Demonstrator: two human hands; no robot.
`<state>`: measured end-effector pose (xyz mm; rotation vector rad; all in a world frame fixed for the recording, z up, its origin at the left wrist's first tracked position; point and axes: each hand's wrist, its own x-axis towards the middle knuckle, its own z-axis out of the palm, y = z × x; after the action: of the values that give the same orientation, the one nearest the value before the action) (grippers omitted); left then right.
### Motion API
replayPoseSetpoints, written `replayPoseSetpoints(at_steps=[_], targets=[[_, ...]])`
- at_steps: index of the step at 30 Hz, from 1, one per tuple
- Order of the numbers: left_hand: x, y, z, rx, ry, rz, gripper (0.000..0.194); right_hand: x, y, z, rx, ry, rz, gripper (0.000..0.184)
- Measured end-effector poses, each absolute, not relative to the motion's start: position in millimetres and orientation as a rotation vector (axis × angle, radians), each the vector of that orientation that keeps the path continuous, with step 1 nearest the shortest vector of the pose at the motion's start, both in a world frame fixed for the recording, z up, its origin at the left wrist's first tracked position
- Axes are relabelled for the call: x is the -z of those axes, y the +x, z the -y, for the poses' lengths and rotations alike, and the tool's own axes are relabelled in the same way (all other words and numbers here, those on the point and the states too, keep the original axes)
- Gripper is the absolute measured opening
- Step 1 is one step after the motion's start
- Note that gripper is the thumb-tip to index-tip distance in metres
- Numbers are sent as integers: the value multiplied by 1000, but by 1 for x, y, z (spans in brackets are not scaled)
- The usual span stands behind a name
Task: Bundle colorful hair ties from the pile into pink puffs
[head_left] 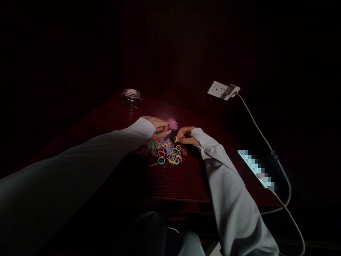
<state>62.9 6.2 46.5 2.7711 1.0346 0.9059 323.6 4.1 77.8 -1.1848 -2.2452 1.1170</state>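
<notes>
Colourful hair ties (167,151) lie in a loose pile on the dark red table, with several small rings and thin bands among them. Over the far left side of the pile is my left hand (157,127), its fingers curled at a round bundle of pink hair ties (173,124). The hand looks closed on that bundle, though the contact itself is partly hidden. Just right of the pile, my right hand (186,135) pinches a small yellow hair tie (175,139) between thumb and fingers. The two hands are close together but apart.
A clear lidded jar (131,99) stands at the table's back left. On the right lies a lit phone (255,170), with a white cable (253,119) running from a plug in the wall socket (218,90). The table's front edge (181,200) is near my legs. Surroundings are very dark.
</notes>
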Motion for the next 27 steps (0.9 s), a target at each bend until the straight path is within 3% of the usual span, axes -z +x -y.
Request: replayPoseSetpoints(at_steps=[4,8,18,27], targets=[[-41,65,-12,-924,2785,-1038,38,-82,326,-2,-1108,-1169,2311,21],[-38,66,-14,-952,2773,-1057,39,-83,329,4,-1358,-1200,2306,23],[-28,70,-24,-1025,2818,-1021,45,-95,336,1,-1446,-1338,2394,52],[-38,65,-13,-1011,2830,-946,42,-93,335,4,-1496,-1370,2289,60]])
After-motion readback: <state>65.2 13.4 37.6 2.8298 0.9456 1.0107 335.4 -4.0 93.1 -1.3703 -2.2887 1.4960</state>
